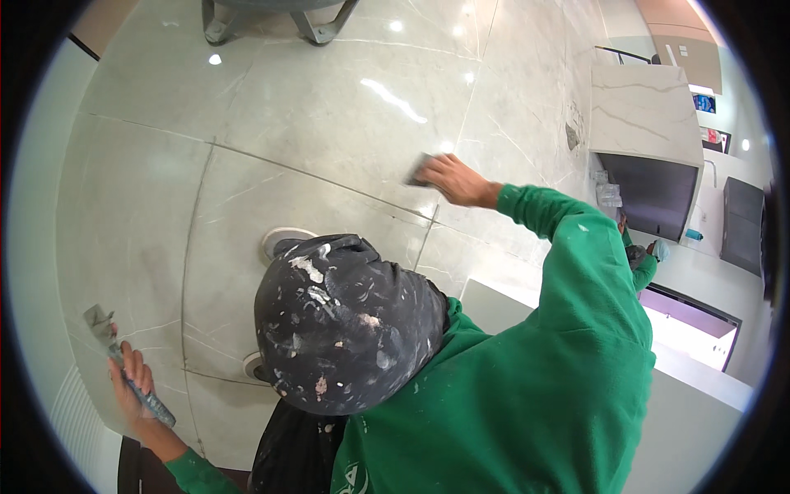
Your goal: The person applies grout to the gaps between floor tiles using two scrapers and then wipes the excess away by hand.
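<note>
My left hand (132, 379) is at the lower left, its fingers wrapped round the handle of a putty knife (100, 323). The broad blade points up and away from me, and grey smears coat the blade and handle. Out in front and to the right, my right hand (462, 179) is closed on a small dark flat pad (420, 170). Motion blurs the pad, so its exact kind is unclear. Below that hand lies the pale, glossy tiled floor (329, 140), with dark joint lines running between the tiles.
My bent knee in paint-spotted black trousers (354, 321) fills the middle. A dark legged base (317, 29) stands at the far edge. On the right are a marble-look cabinet (642, 107), clear plastic containers (609, 195) and another person in green (646, 267). A white ledge (494, 311) sits beside me.
</note>
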